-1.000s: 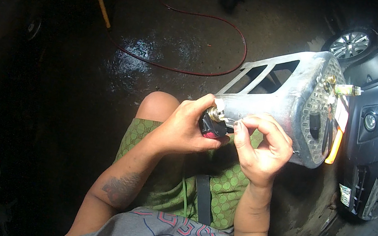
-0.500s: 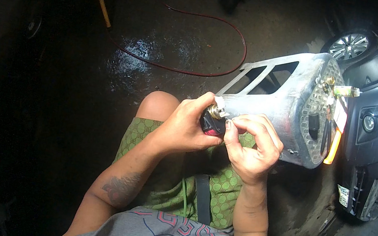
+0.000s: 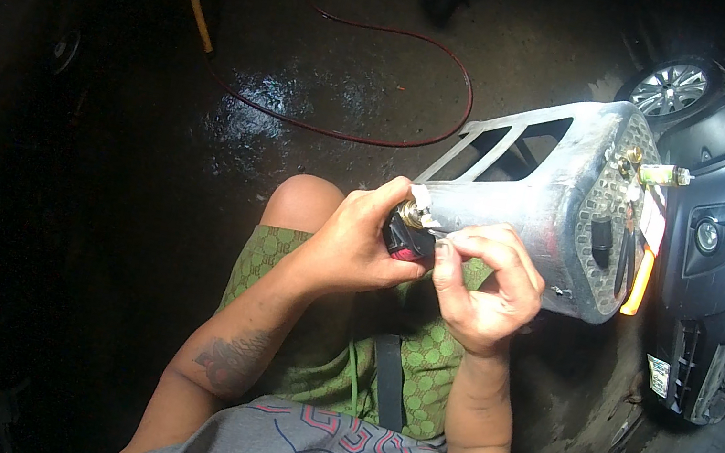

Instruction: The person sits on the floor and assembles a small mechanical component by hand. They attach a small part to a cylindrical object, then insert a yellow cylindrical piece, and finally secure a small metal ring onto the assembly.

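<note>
My left hand (image 3: 348, 242) is wrapped round a small black part with a red patch (image 3: 406, 242), held above my lap. A brass-coloured threaded fitting (image 3: 406, 212) sits at its upper end, with crumpled white material (image 3: 421, 200) against it. Close beside it, my right hand (image 3: 492, 288) has thumb and forefinger pinched together near the fitting. Whatever lies between those fingertips is too small to make out. The other right fingers are curled.
A grey plastic stool (image 3: 506, 208) stands just beyond my hands. On its perforated seat are brass fittings (image 3: 629, 159), a small tube-shaped bottle (image 3: 664, 175) and an orange-handled tool (image 3: 638, 283). A dark car (image 3: 717, 250) is at the right; a red hose (image 3: 377, 142) curves across the floor.
My right hand has shifted very slightly right, its pinched fingertips a little farther from the black part. The left hand keeps its hold in the same place.
</note>
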Motion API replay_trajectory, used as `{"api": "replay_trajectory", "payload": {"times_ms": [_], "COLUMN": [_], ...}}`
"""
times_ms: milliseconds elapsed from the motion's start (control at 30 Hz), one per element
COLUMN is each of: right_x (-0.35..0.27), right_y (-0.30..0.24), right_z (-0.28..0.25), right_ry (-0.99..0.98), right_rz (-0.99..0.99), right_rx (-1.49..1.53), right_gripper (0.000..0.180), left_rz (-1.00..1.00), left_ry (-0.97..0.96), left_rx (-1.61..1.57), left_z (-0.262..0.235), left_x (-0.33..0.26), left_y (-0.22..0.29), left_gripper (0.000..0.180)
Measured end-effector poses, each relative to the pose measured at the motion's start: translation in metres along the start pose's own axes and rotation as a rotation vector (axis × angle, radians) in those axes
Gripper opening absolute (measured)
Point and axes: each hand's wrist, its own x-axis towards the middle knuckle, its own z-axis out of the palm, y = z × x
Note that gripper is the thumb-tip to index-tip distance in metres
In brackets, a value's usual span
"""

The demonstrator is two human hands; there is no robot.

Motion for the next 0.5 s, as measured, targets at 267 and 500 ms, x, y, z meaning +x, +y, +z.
{"api": "replay_trajectory", "payload": {"times_ms": [267,500], "right_x": [-0.0001,0.0009], "right_y": [-0.0019,-0.0066], "right_z": [0.0053,0.0067], "right_ry": [0.046,-0.036], "right_rz": [-0.071,-0.131], "right_rx": [-0.137,-0.151], "right_gripper": [0.018,0.020], "left_rz": [-0.022,0.038], "left_ry": [-0.005,0.021], "left_rx": [-0.009,0.005], "left_z": [0.0004,0.0018], "left_x": [0.0007,0.0007], "left_y": [0.0010,-0.0001], "left_gripper": [0.043,0.045]}}
